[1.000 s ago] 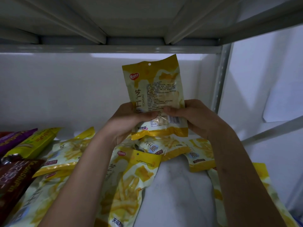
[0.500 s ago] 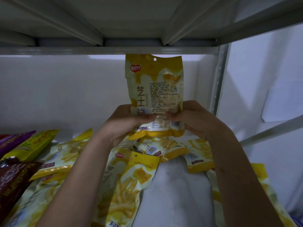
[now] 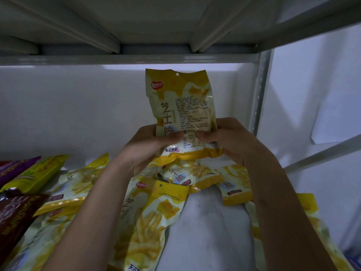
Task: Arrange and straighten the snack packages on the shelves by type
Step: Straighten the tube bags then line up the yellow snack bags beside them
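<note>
A yellow and white cheese-stick snack bag (image 3: 181, 102) stands upright at the back of the shelf, its printed back facing me. My left hand (image 3: 150, 145) grips its lower left part, thumb across the front. On the lower right part my right hand (image 3: 228, 141) holds it the same way. Below my hands several bags of the same yellow kind (image 3: 148, 218) lie flat and overlapping on the white shelf board (image 3: 205, 231).
At the left edge lie a green-yellow bag (image 3: 39, 173), a purple bag (image 3: 13, 169) and a dark brown bag (image 3: 13, 218). The shelf above (image 3: 127, 57) hangs low over the held bag. A metal upright (image 3: 261, 90) bounds the right side, white wall behind.
The held bag went from tilted to upright and moved slightly toward the back wall. Both hands kept their grip on its lower part.
</note>
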The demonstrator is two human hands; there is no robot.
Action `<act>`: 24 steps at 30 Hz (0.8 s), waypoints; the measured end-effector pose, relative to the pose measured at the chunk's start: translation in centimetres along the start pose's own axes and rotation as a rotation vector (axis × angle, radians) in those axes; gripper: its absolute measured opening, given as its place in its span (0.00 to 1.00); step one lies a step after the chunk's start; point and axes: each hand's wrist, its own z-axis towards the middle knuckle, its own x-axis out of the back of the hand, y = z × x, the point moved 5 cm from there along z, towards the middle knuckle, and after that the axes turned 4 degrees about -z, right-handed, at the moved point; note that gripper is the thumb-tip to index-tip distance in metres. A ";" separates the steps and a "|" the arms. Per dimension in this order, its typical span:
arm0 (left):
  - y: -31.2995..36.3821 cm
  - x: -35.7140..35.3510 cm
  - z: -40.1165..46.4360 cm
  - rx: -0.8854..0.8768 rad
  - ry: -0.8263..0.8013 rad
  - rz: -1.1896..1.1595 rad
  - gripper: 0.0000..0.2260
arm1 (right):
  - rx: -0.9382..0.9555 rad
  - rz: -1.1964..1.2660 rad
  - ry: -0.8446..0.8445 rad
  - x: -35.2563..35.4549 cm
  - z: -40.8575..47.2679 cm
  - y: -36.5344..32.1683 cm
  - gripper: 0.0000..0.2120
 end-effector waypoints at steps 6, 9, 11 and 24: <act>-0.5 1.2 0.4 0.010 0.109 0.067 0.10 | 0.012 0.019 -0.070 -0.7 -0.3 -0.6 0.17; -0.9 1.2 0.8 0.044 0.089 0.001 0.05 | -0.004 0.048 -0.162 -1.0 -0.5 -0.6 0.22; -0.7 0.5 0.5 0.030 0.061 0.027 0.05 | -0.007 0.046 -0.138 -0.9 -0.5 -0.4 0.18; -0.2 1.0 0.7 -0.075 0.208 0.110 0.15 | -0.017 0.178 -0.098 -0.8 -0.9 -0.8 0.15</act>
